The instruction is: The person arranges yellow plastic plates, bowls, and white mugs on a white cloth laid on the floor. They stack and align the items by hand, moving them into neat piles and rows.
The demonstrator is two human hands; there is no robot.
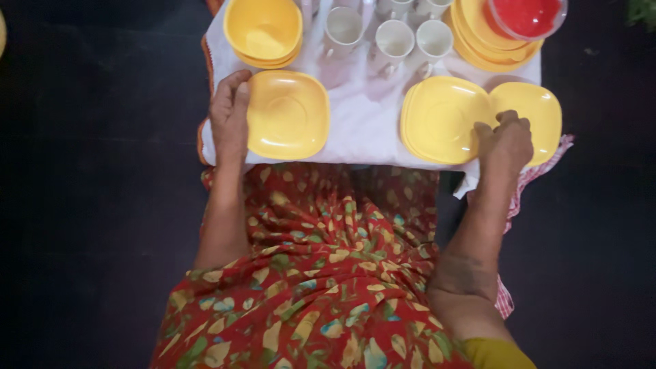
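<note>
Floor (82,205): dark surface that fills the left and right of the view around everything else.
Garment (321,273): red cloth printed with yellow and green leaves, covering the person's lap in the near centre.
White cloth (362,116): spread flat in the far centre, bearing all the dishes.
Checked cloth (526,181): red and white, showing at the right edge under the white cloth.
Stack of yellow plates (441,116): square with rounded corners, on the right part of the white cloth.
Single yellow plate (290,113): same shape, lying flat on the left part of the cloth.
Second yellow plate (536,109): just right of the stack, partly under the right hand.
Far yellow plates (478,41): a stack at the far right, carrying a red bowl (529,15).
Yellow bowls (263,31): nested at the far left.
White cups (393,37): a group of handled cups in the far centre, between bowls and far plates.
Left hand (230,116): fingers extended and closed against the left rim of the single yellow plate, thumb on its far corner.
Right hand (506,140): fingers curled, knuckles up, pinching the rims where the stack meets the second yellow plate.
</note>
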